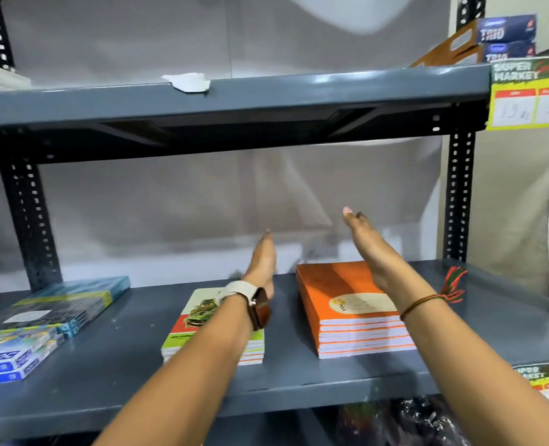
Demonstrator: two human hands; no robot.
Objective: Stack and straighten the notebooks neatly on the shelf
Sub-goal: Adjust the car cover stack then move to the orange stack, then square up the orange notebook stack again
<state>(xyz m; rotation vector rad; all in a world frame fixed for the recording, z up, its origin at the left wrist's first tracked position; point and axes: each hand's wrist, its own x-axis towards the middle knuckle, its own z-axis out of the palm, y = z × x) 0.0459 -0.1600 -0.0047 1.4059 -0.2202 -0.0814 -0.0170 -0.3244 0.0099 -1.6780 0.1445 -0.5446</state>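
A stack of orange notebooks (340,304) lies flat on the grey metal shelf (299,381), right of centre. To its left sits a lower stack of notebooks with a green, red and white cover (199,313), partly hidden by my left forearm. My left hand (262,262) is raised above that stack, fingers straight, edge-on, holding nothing. My right hand (368,246) hovers over the far part of the orange stack, flat with fingers extended, also empty. A watch is on my left wrist, a thread band on my right.
Blue books and boxes (51,320) lie at the shelf's left end. An upper shelf (234,98) runs overhead with a scrap of tape. Perforated posts (456,194) stand at both sides. Price tags (530,94) hang at the right.
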